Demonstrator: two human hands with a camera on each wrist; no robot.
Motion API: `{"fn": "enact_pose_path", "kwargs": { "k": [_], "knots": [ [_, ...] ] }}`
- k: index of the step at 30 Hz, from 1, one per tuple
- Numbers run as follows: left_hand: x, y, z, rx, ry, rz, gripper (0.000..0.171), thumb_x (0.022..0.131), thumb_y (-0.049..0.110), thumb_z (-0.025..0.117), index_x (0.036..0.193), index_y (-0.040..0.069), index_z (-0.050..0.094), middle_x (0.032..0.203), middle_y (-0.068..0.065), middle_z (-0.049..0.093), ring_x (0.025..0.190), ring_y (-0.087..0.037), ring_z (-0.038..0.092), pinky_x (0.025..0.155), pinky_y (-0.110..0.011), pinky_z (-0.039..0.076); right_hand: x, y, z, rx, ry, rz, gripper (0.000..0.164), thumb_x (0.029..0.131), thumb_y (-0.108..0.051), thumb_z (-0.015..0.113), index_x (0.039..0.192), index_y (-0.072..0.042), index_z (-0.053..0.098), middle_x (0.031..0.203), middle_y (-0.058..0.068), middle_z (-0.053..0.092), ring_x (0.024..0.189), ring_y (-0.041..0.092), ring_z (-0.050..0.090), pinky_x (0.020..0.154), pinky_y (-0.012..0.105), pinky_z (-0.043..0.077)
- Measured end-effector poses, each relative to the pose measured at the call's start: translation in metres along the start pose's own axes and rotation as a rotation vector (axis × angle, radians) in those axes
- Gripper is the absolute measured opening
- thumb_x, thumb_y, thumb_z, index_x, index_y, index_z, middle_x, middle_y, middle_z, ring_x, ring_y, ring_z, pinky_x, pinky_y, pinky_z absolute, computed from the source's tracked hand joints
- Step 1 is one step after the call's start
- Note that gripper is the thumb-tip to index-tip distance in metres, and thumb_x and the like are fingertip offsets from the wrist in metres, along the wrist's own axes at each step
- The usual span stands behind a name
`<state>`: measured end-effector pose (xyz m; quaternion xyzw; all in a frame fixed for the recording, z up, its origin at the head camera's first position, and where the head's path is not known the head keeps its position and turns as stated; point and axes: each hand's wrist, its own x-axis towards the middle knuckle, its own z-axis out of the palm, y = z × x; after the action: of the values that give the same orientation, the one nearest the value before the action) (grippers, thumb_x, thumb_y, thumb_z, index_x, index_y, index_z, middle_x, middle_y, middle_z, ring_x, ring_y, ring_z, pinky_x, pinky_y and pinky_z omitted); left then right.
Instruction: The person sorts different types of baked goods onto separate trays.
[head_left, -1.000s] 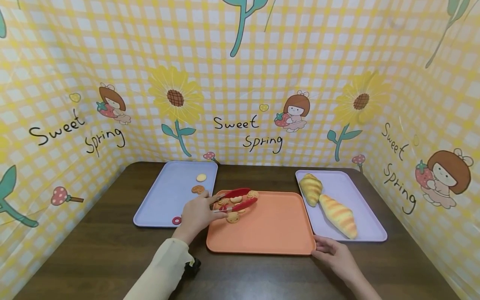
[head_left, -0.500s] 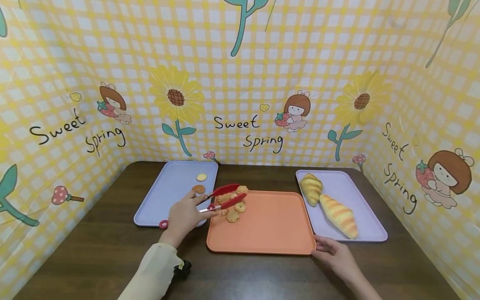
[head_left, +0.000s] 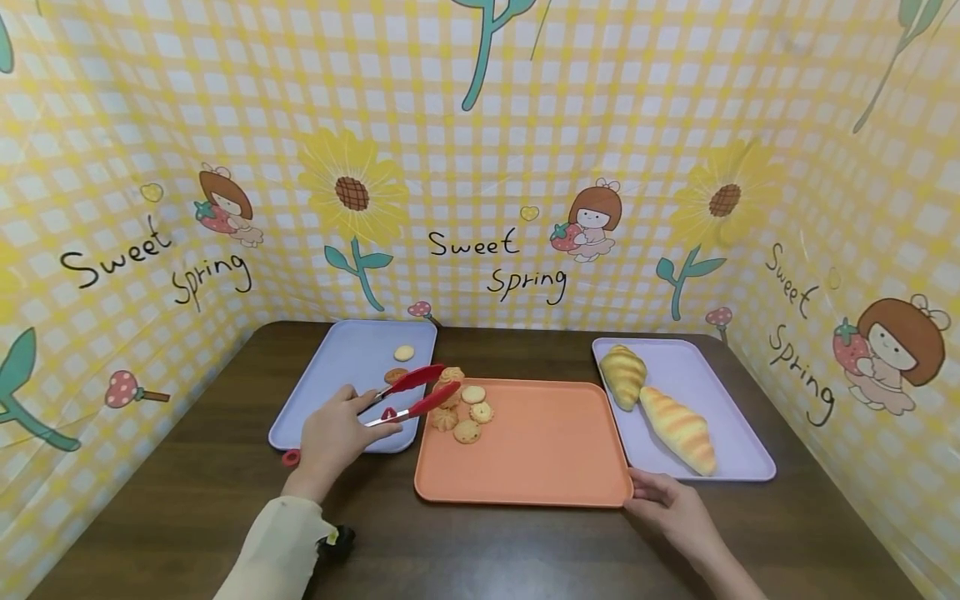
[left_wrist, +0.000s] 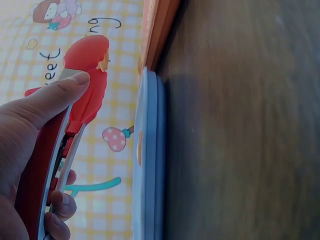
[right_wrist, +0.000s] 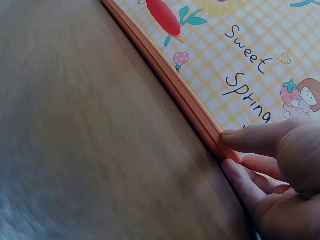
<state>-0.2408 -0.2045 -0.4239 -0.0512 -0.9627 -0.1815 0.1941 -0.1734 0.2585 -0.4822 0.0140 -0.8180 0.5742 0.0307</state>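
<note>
My left hand (head_left: 330, 437) grips red-tipped metal tongs (head_left: 431, 400), thumb along one arm in the left wrist view. Between the tong tips sits a cookie (head_left: 452, 376), mostly hidden behind the red tip (left_wrist: 86, 52) in that view. The tips hang over the left edge of the orange tray (head_left: 540, 450), above several cookies (head_left: 467, 431) grouped at its left end. With thumb and fingers my right hand (head_left: 678, 512) pinches the orange tray's near right corner; in the right wrist view the thumb (right_wrist: 255, 139) lies at the rim.
A blue tray (head_left: 322, 383) at the left carries a pale round cookie (head_left: 403, 353) and a browner one (head_left: 395, 375). On the lilac tray (head_left: 731, 433) at the right lie two croissants (head_left: 677, 431). Patterned cloth (head_left: 480, 183) walls in the dark table.
My left hand and the tongs have moved left, from over the orange tray toward the blue tray, the cookie at the tips moving along. The right hand stays at the tray corner.
</note>
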Motion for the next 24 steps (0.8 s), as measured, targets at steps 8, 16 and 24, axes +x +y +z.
{"fn": "enact_pose_path", "kwargs": {
  "k": [8, 16, 24],
  "knots": [
    [-0.008, -0.013, -0.008, -0.002, -0.013, -0.04, 0.076, 0.069, 0.052, 0.087, 0.125, 0.004, 0.069, 0.079, -0.002, 0.043, 0.06, -0.018, 0.038, 0.05, -0.032, 0.031, -0.001, -0.002, 0.0, 0.032, 0.002, 0.016, 0.046, 0.082, 0.005, 0.077, 0.124, 0.015, 0.061, 0.104, 0.02, 0.069, 0.087, 0.009, 0.066, 0.075, 0.023, 0.054],
    [-0.017, -0.027, -0.017, 0.034, -0.013, -0.065, 0.074, 0.069, 0.053, 0.086, 0.124, 0.007, 0.07, 0.079, -0.002, 0.045, 0.062, -0.017, 0.042, 0.05, -0.033, 0.034, 0.0, -0.002, 0.0, 0.029, -0.001, 0.033, 0.047, 0.082, 0.003, 0.078, 0.125, 0.013, 0.061, 0.104, 0.018, 0.069, 0.087, 0.009, 0.066, 0.075, 0.023, 0.054],
    [-0.025, -0.041, -0.023, 0.053, -0.017, -0.093, 0.074, 0.07, 0.055, 0.084, 0.125, 0.007, 0.07, 0.079, -0.001, 0.044, 0.059, -0.018, 0.042, 0.048, -0.033, 0.034, 0.001, -0.001, 0.001, 0.017, 0.007, 0.025, 0.047, 0.082, 0.003, 0.078, 0.125, 0.012, 0.062, 0.103, 0.017, 0.07, 0.087, 0.009, 0.065, 0.074, 0.023, 0.053]
  ]
}}
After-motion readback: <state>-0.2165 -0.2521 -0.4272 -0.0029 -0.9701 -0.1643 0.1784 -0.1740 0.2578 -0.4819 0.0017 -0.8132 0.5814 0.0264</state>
